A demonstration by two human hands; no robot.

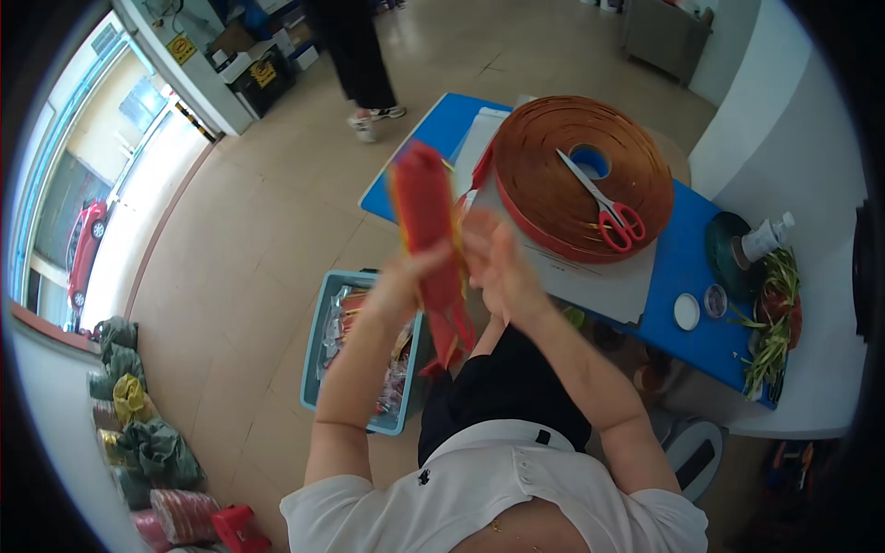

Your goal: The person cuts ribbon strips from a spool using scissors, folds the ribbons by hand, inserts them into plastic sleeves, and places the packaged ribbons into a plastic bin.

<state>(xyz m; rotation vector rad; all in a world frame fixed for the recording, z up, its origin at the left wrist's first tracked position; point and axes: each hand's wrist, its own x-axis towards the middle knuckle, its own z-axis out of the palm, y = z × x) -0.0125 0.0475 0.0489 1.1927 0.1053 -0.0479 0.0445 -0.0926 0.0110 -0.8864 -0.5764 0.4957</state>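
Red ribbon bundle (426,207) with yellow edging is held up between the two hands in front of the person's body, long and nearly upright, its folded top above the fingers and loose tails dangling below; motion blurs it. The left hand (412,276) is curled around its middle to lower part, while the right hand (498,263) is partly open just beside its right side, palm turned toward it; whether those fingers touch the ribbon is too blurred to tell. Just right of the hands, a blue table (678,267) carries a pale board (590,288), and on this lies a large coiled roll (535,198), brown on top and red around its side, with a blue core (592,162). Scissors (604,205) with red handles rest across the roll, slightly open. Toward the right end of the table are a white lid (686,311), a small clear container (715,300), a dark green round object (728,253), a white-capped bottle (767,237) and some leafy green stalks (776,309) by the corner. Below the left forearm, on the floor, sits a light blue basket (308,373) filled with plastic-wrapped pieces (395,373), some of them red. Beyond the table's far left corner stands another person (355,51) in dark trousers.
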